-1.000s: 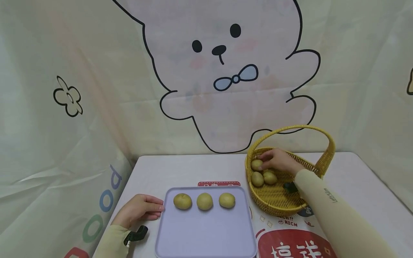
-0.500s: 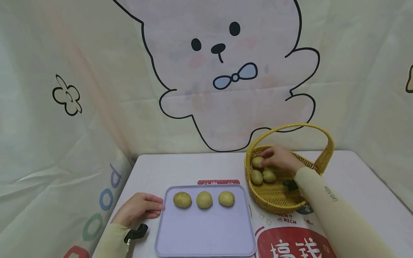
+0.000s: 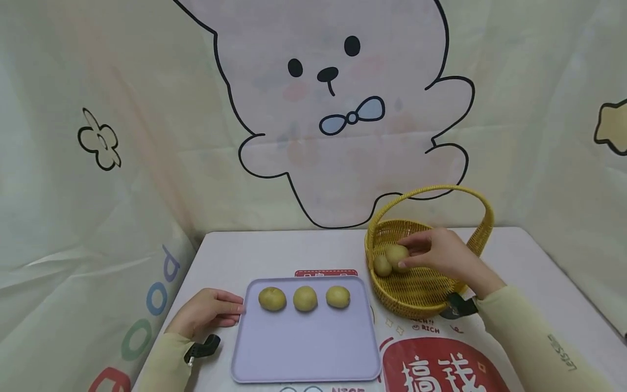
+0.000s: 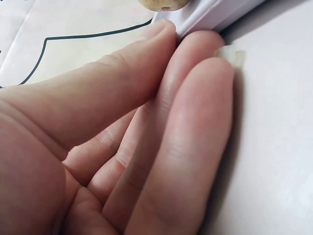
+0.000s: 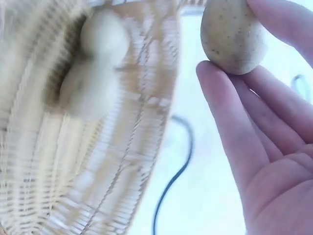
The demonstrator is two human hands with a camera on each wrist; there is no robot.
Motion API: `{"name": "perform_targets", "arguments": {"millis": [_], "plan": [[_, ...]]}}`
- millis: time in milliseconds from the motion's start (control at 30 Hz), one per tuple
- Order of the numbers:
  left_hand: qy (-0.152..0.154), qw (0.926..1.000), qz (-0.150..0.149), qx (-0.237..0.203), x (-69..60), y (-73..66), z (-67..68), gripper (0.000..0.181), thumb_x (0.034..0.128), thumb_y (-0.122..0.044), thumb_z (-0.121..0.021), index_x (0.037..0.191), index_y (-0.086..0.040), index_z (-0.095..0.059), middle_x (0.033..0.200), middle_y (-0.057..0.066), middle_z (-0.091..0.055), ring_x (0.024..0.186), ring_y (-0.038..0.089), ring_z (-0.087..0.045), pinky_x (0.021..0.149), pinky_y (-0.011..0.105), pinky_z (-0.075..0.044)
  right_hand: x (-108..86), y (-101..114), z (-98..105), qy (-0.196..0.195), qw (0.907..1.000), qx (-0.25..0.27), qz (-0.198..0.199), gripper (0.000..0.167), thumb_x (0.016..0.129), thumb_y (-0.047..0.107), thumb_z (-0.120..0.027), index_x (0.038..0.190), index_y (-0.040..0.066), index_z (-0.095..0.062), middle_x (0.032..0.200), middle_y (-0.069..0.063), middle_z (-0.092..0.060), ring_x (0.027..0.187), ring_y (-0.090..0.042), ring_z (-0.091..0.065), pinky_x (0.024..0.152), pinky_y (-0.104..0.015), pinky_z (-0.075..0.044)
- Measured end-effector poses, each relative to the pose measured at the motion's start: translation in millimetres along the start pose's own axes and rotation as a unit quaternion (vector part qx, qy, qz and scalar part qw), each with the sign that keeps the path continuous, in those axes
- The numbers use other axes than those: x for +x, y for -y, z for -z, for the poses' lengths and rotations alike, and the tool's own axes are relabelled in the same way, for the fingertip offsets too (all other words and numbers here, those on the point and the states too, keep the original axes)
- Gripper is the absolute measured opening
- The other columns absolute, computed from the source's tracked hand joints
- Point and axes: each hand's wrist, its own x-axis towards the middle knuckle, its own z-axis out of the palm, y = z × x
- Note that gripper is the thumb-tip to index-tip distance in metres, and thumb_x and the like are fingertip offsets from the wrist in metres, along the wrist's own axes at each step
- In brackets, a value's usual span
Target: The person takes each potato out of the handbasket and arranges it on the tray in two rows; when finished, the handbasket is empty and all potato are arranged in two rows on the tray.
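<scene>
At the frame's right, my right hand point(image 3: 448, 260) pinches a potato point(image 3: 395, 256) over the basket point(image 3: 409, 306); at lower left, my left hand point(image 3: 204, 312) rests extended fingers against the tray point(image 3: 303, 348).

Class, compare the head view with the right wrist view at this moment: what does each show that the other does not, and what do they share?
Only the head view: the lavender tray bearing a row of three potatoes, the left hand at the tray's edge, and the bow tie drawn on the backdrop.

Only the right wrist view: two potatoes lying in the basket together, slightly blurred; the head view shows just one there besides the held potato.

Both: the right hand gripping that potato, and the woven basket.
</scene>
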Motion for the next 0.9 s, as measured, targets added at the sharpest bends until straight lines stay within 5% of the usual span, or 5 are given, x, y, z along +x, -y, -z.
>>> {"name": "perform_targets", "arguments": {"millis": [167, 333, 600, 900], "plan": [[-0.006, 1.0000, -0.004, -0.003, -1.1, -0.7, 2.0, 0.042, 0.0938, -0.013, -0.084, 0.126, 0.012, -0.071, 0.097, 0.008, -0.083, 0.083, 0.012, -0.079, 0.077, 0.029, -0.069, -25.2, 27.9, -16.0, 0.003, 0.9991, 0.036, 0.021, 0.054, 0.084, 0.041, -0.094, 0.128, 0.013, -0.079, 0.113, 0.000, -0.082, 0.100, -0.012, -0.076, 0.083, -0.020, -0.063], [-0.005, 1.0000, -0.003, -0.005, 3.1, -2.4, -2.2, 0.039, 0.0951, -0.012, -0.083, 0.126, 0.011, -0.073, 0.099, 0.009, -0.083, 0.081, 0.012, -0.079, 0.077, 0.030, -0.069, -36.8, 47.4, -45.6, 0.032, 0.9923, 0.111, 0.044, 0.054, 0.082, 0.036, -0.097, 0.126, 0.010, -0.080, 0.116, -0.005, -0.081, 0.100, -0.012, -0.078, 0.082, -0.020, -0.065], [-0.017, 0.9998, -0.003, -0.005, 3.3, -3.0, -5.6, 0.038, 0.0954, -0.010, -0.082, 0.125, 0.011, -0.073, 0.099, 0.010, -0.083, 0.078, 0.012, -0.078, 0.075, 0.028, -0.069, -13.8, 76.1, -116.4, 0.096, 0.9746, 0.176, 0.100, 0.051, 0.082, 0.030, -0.097, 0.125, 0.009, -0.079, 0.121, -0.007, -0.081, 0.104, -0.016, -0.079, 0.089, -0.030, -0.067], [-0.029, 0.9996, 0.000, -0.001, 0.5, 0.0, -3.2, 0.037, 0.0934, -0.012, -0.084, 0.122, 0.009, -0.075, 0.093, 0.006, -0.082, 0.076, 0.011, -0.077, 0.073, 0.027, -0.068, 8.2, 124.2, -195.2, 0.137, 0.9650, 0.187, 0.122, 0.046, 0.077, 0.023, -0.100, 0.118, 0.013, -0.082, 0.111, 0.004, -0.079, 0.101, -0.009, -0.077, 0.091, -0.030, -0.067]]}}
